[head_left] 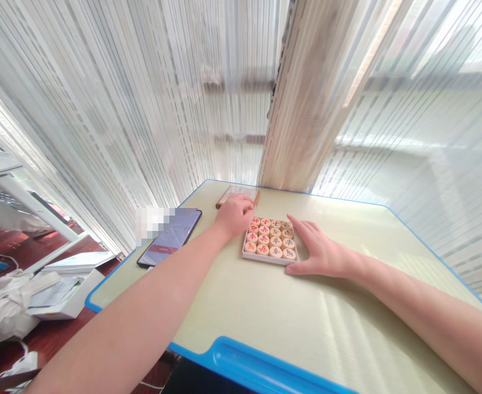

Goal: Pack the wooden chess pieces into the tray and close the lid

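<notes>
A shallow white box (270,259) lies flat on the table, filled with rows of round wooden Chinese chess pieces (263,239), red characters on the left and black on the right. My right hand (320,249) spans the box's right side, with the thumb at the near corner and the fingers at the far corner. My left hand (236,214) is at the far left corner of the box, fingers curled beside the top-left piece. What its fingertips hold, if anything, is hidden. Behind it lies a flat box lid (237,192) with a printed top, partly covered by the hand.
A phone (170,238) lies left of my left forearm on the pale table (232,306) with blue edging. The table's near edge has a blue trough (257,361). Striped sheer curtains (142,82) hang behind. An open white box (66,295) and a cloth bag (3,312) sit at the left.
</notes>
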`<state>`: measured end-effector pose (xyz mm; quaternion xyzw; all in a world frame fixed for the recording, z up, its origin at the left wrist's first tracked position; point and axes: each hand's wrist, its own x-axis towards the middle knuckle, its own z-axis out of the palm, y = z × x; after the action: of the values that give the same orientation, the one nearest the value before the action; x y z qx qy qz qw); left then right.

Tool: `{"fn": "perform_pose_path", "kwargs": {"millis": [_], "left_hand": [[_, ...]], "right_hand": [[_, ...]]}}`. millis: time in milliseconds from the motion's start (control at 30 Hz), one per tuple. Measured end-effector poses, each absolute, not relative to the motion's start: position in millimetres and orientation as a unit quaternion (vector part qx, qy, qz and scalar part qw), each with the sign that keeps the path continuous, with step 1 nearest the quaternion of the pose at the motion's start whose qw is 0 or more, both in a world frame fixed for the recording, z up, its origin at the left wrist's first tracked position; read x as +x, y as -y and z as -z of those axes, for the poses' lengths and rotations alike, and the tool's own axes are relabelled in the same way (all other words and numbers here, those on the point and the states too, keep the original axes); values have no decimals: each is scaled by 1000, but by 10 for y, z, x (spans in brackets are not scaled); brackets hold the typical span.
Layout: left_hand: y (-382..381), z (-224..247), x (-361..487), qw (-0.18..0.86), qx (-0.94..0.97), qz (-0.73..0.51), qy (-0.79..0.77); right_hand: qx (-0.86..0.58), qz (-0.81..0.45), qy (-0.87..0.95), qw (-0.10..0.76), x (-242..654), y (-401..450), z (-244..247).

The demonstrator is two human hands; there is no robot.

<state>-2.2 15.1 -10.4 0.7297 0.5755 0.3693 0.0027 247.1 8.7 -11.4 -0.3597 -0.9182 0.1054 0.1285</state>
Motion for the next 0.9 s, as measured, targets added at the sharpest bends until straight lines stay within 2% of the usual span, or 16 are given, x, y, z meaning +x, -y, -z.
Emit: {"fn": "perform_pose_path", "kwargs": {"millis": [400, 900], "left_hand": [[-5, -76, -212, 119, 789, -290, -528], [12, -115, -216, 162, 823, -207, -503]], "right_hand": [[-369, -108, 915, 125, 2473, -85, 106], [-362, -114, 913, 147, 2479, -99, 108]]}}
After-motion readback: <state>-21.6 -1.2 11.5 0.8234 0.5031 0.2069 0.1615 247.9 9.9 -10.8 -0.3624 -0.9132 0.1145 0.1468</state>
